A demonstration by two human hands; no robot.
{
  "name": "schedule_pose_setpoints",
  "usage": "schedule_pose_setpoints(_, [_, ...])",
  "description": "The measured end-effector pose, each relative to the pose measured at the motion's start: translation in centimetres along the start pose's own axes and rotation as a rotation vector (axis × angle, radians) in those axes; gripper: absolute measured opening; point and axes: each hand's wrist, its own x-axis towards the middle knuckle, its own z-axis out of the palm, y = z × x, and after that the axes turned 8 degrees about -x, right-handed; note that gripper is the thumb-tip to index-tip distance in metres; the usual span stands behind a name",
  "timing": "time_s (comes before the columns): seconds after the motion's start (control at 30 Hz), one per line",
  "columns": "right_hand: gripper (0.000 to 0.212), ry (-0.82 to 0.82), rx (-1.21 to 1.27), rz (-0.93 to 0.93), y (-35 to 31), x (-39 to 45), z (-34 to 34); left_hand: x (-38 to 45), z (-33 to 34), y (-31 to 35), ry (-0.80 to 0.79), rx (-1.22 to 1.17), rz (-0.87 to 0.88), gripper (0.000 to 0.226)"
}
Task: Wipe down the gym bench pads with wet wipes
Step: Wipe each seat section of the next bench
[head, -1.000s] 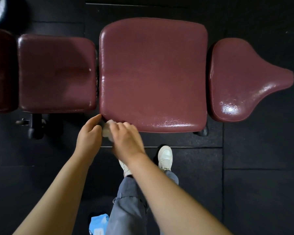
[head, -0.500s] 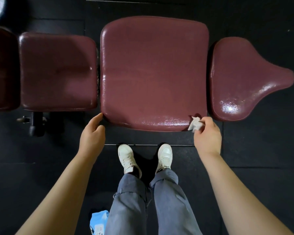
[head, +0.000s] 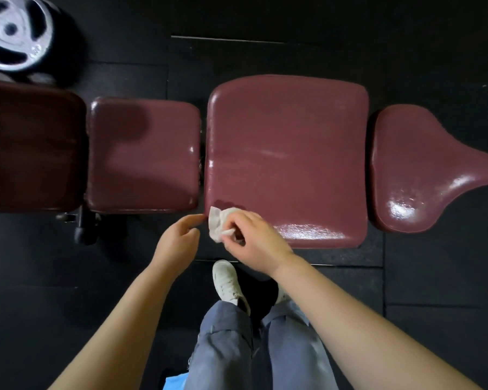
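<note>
- The right hand pinches a crumpled wipe between thumb and curled fingers, bunched so that a thick wad meets the vinyl rather than a thin sheet that would slide under the fingers.
- The wipe sits at the near left corner of the big pad, touching its front edge, seemingly to reach the rounded rim where sweat and dust would gather.
- The left hand hangs just beside that corner with fingers loosely curled and holding nothing; its fingertips come close to the gap between the big pad and the mid pad. Whether they touch the edge I cannot tell. It looks placed to steady the body while leaning in.
- A wet sheen runs along the front edge of the big pad, and the seat pad on the right glistens too, which suggests both have had moisture on them. The mid pad looks duller, with glints only on its right edge, so I judge it likely not yet wiped.
- A darker pad lies at far left, partly out of view.
- A blue pack, probably the wipes, sits on the floor by the feet, within easy reach for a fresh sheet.
- A weight plate rests beyond the bench at top left, well apart from the work.
</note>
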Motion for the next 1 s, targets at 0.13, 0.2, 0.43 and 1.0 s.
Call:
schedule_pose_setpoints(0.13, [0.017,-0.12,-0.159,-0.094,0.5,4.1,1.6,1.2,-2.1,1.0,0.049,0.001,0.069,0.045])
schedule_pose_setpoints(0.2, [0.018,-0.125,-0.234,-0.135,0.9,5.3,1.3,1.8,-2.9,1.4,0.103,-0.02,0.075,0.044])
schedule_pose_setpoints(0.43, [0.011,-0.249,-0.513,-0.762,2.3,10.0,-1.4,2.9,-3.2,2.5,0.195,-0.083,0.104,0.044])
schedule_pose_setpoints(1.0, [0.019,-0.342,-0.599,-0.737,2.2,11.2,-2.6,4.1,-0.4,3.3,0.394,-0.253,0.036,0.047])
